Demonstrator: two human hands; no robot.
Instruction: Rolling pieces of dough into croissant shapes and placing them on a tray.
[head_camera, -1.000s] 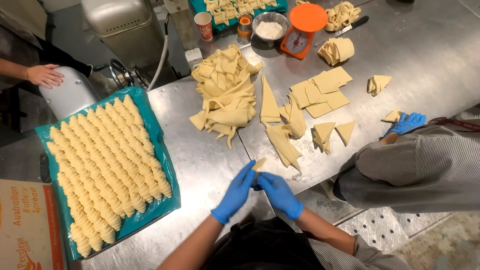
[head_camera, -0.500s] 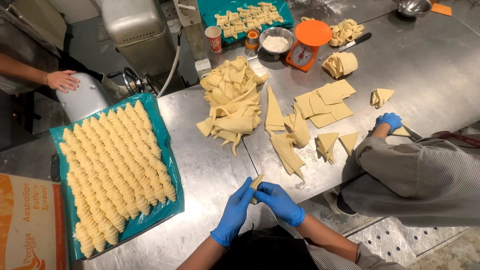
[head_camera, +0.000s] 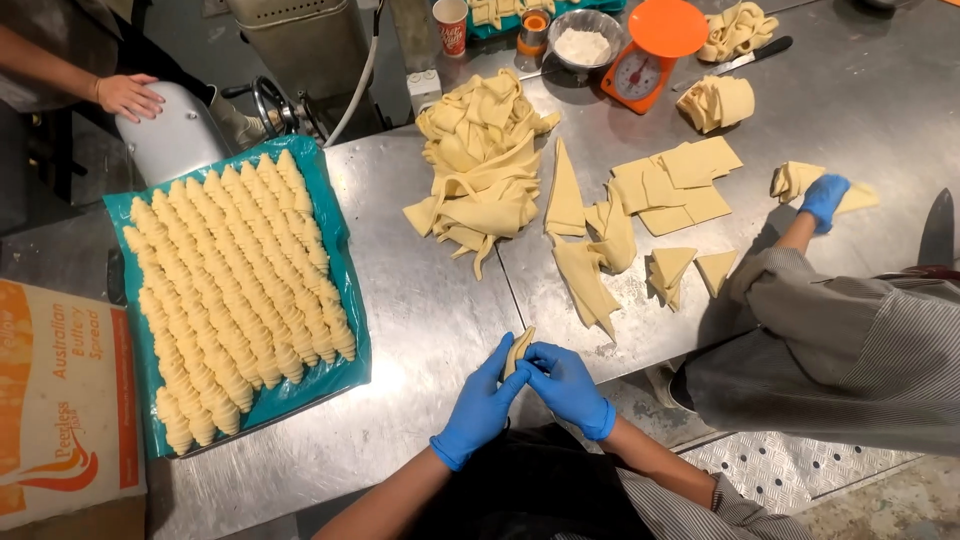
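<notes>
Both my hands wear blue gloves and meet at the near edge of the steel table (head_camera: 430, 300). My left hand (head_camera: 482, 405) and my right hand (head_camera: 566, 387) pinch a small piece of pale dough (head_camera: 518, 350) between them. To the left lies a teal-lined tray (head_camera: 345, 300) packed with several rows of shaped dough rolls (head_camera: 230, 290). Ahead of my hands sit cut dough triangles (head_camera: 585, 275) and a heap of dough strips (head_camera: 480, 170).
A co-worker in a striped top leans in from the right, a blue-gloved hand (head_camera: 823, 198) on a dough piece. Another person's bare hand (head_camera: 128, 96) rests on a machine at far left. An orange scale (head_camera: 648, 50), a bowl of flour (head_camera: 583, 44), a knife (head_camera: 750, 55) and an orange carton (head_camera: 60, 400) are around.
The view has shifted closer to the table. My hands stay together on the dough piece, working it. The co-worker's gloved hand has moved further from the table's near edge, onto a dough piece.
</notes>
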